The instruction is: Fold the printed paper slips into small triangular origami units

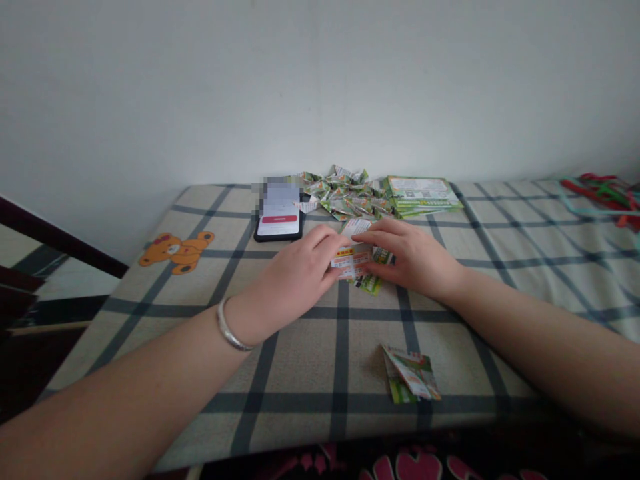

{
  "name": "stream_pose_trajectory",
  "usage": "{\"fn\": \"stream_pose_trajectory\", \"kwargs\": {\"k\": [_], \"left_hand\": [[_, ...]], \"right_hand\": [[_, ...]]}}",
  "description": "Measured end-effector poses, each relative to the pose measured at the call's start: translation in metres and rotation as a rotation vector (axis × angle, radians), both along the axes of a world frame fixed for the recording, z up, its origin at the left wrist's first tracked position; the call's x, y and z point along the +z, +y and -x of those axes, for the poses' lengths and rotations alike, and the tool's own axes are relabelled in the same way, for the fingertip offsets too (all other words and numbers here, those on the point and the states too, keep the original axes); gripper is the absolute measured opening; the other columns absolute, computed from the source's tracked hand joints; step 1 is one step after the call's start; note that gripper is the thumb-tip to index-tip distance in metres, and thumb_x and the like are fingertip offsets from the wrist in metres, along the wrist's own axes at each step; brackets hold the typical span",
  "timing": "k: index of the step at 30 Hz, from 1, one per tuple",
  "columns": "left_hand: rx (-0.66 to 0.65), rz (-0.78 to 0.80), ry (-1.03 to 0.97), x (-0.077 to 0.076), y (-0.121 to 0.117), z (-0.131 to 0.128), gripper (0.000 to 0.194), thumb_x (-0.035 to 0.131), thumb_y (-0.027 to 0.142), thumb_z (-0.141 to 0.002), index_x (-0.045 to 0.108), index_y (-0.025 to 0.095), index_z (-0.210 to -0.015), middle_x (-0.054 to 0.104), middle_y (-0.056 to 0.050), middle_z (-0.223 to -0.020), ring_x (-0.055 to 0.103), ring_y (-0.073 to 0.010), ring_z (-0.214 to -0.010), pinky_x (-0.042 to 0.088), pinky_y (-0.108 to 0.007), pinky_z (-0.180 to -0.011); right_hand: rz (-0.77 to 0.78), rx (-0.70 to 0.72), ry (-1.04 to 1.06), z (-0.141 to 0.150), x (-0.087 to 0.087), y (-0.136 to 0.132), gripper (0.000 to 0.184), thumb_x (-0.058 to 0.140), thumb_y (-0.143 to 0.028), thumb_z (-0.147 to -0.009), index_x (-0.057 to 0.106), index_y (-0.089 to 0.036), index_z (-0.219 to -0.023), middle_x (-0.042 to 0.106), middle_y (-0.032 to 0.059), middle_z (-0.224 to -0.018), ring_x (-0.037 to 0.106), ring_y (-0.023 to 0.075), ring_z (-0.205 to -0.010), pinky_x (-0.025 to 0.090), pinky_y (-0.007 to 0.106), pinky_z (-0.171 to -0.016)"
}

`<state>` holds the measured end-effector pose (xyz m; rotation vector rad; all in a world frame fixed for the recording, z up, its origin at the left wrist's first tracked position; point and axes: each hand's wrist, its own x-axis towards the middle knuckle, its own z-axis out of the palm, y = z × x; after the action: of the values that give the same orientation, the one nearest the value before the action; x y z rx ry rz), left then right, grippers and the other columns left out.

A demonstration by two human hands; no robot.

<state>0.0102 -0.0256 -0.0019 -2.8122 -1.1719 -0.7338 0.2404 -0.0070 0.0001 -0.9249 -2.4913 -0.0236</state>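
Lettering, too small to read, covers the green-and-white packet that the left hand and right hand pinch from opposite sides over the checked cloth. Beyond it, a phone shows a red bar, and stacked flat packets carry blurred print.
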Motion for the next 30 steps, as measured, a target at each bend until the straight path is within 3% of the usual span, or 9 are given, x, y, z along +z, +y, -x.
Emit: {"fn": "stream_pose_trajectory", "kwargs": {"k": [4, 11, 21, 30], "left_hand": [[-0.054, -0.073, -0.049, 0.0013, 0.0009, -0.0001, 0.030, 0.061, 0.006, -0.086, 0.056, 0.015, -0.114, 0.060, -0.007, -0.110, 0.060, -0.0199, -0.103, 0.054, -0.037, -0.093], [-0.162, -0.204, -0.064, 0.0044, -0.0016, 0.0003, 0.019, 0.056, 0.010, -0.090, 0.059, 0.016, -0.108, 0.063, -0.004, -0.102, 0.062, -0.0167, -0.095, 0.055, -0.031, -0.085], [-0.290, -0.075, -0.077, 0.0057, -0.0011, 0.0020, 0.015, 0.057, 0.018, -0.093, 0.063, 0.017, -0.106, 0.065, -0.004, -0.108, 0.062, -0.0142, -0.097, 0.051, -0.028, -0.087], [-0.222, 0.088, -0.116, 0.0034, 0.0024, 0.0037, 0.019, 0.061, 0.020, -0.090, 0.062, 0.020, -0.110, 0.060, -0.004, -0.115, 0.059, -0.0146, -0.105, 0.050, -0.031, -0.094]], "right_hand": [[0.010, -0.016, 0.064, -0.0003, 0.0003, -0.0013, 0.027, 0.062, -0.018, -0.086, 0.069, -0.017, -0.112, 0.066, 0.0094, -0.106, 0.065, 0.0218, -0.092, 0.054, 0.034, -0.078], [-0.120, 0.056, 0.198, -0.0011, 0.0024, -0.0019, 0.019, 0.056, -0.009, -0.087, 0.070, -0.017, -0.098, 0.065, 0.0075, -0.095, 0.064, 0.0173, -0.084, 0.053, 0.029, -0.072], [-0.092, 0.128, 0.225, -0.0009, 0.0005, 0.0022, 0.017, 0.056, -0.008, -0.089, 0.069, -0.017, -0.095, 0.067, 0.0081, -0.099, 0.065, 0.0169, -0.091, 0.054, 0.030, -0.079], [-0.014, 0.129, 0.185, -0.0002, 0.0003, 0.0016, 0.020, 0.058, -0.010, -0.086, 0.066, -0.021, -0.101, 0.067, 0.0073, -0.109, 0.065, 0.0182, -0.100, 0.054, 0.033, -0.085]]}}
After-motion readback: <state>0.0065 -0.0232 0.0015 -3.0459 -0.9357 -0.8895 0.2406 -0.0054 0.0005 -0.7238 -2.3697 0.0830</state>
